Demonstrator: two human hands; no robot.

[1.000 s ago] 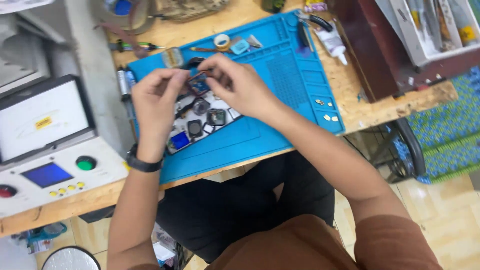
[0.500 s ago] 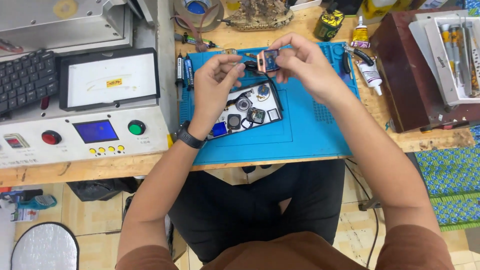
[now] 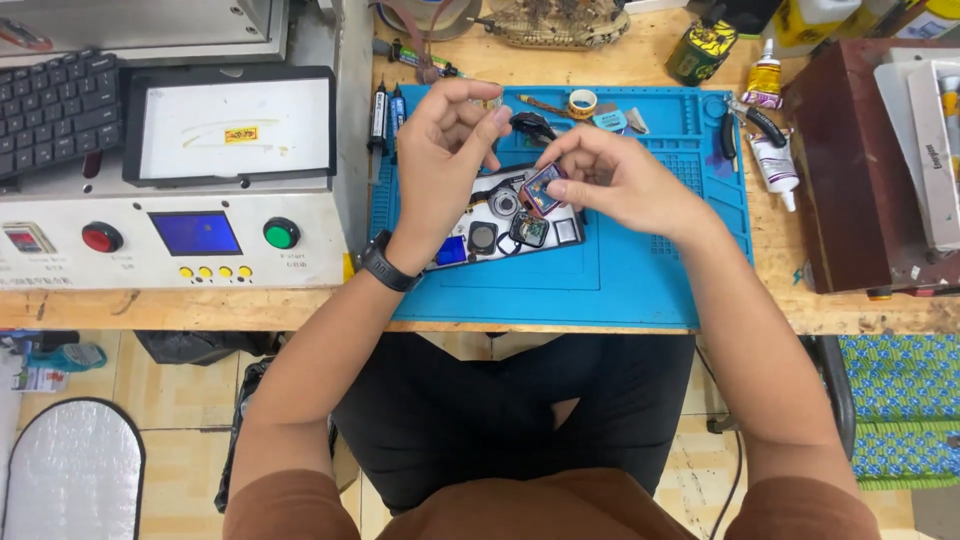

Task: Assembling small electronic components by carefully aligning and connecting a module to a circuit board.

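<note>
Both hands are raised over the blue work mat (image 3: 640, 270) — my right hand (image 3: 620, 185) pinches a small square component (image 3: 543, 188) by its edges, while my left hand (image 3: 445, 150) is loosely curled beside it, fingertips closed on something too small to identify. Below them lies an opened phone back (image 3: 500, 225), several camera modules still seated. Judgement: disassembly is under way, one part lifted — others remain. Tape rolls (image 3: 582, 102), tweezers and glue tube (image 3: 765, 80) sit at the mat's far edge.

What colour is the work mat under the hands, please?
The mat is bright blue, seen in the head view.
</note>
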